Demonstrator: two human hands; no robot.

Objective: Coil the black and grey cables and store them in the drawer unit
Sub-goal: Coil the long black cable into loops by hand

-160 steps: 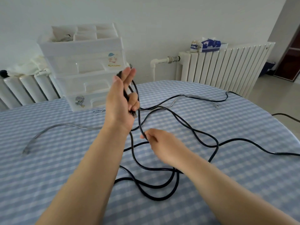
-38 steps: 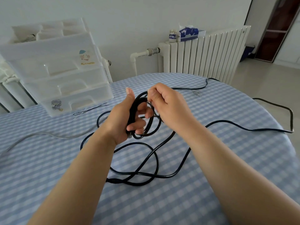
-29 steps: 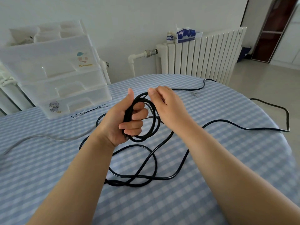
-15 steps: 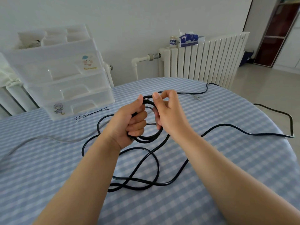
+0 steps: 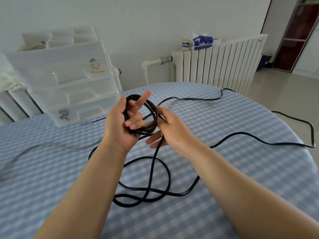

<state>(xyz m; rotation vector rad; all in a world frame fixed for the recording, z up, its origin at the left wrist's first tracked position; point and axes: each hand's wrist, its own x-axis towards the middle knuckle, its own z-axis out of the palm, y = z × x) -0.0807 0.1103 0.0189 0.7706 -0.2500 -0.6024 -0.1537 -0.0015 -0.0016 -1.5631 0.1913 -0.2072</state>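
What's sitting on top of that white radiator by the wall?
On the radiator sit a blue tissue box and, left of it, a small jar. The jar's contents are too small to make out, and anything behind the box is hidden.

Black cable point(image 5: 151, 169) centre frame, pale grey cable point(image 5: 51, 146) at left, blue-and-white checked cloth on the desk point(image 5: 241, 169), translucent white drawer unit point(image 5: 69, 80) upper left, white radiator point(image 5: 221, 64) upper right
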